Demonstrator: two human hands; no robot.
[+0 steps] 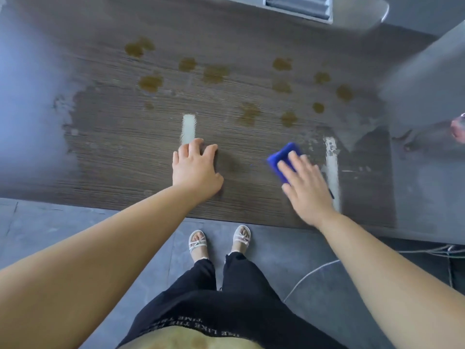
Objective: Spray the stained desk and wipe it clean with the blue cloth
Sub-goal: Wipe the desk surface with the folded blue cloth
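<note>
The dark wood-grain desk (125,157) carries several yellow-brown stains (212,73) across its far half. My right hand (305,183) lies flat on a folded blue cloth (283,156), pressing it onto the desk near the front right. My left hand (195,167) rests flat on the desk with fingers spread, holding nothing, just below a pale strip (188,129). No spray bottle can be made out for certain.
A second pale worn strip (332,170) runs toward the desk's front edge beside the cloth. A grey partition (425,79) rises at the right, with a pink object (458,128) at the frame edge. A grey vented device (299,7) sits at the back. Cables (440,250) lie on the floor.
</note>
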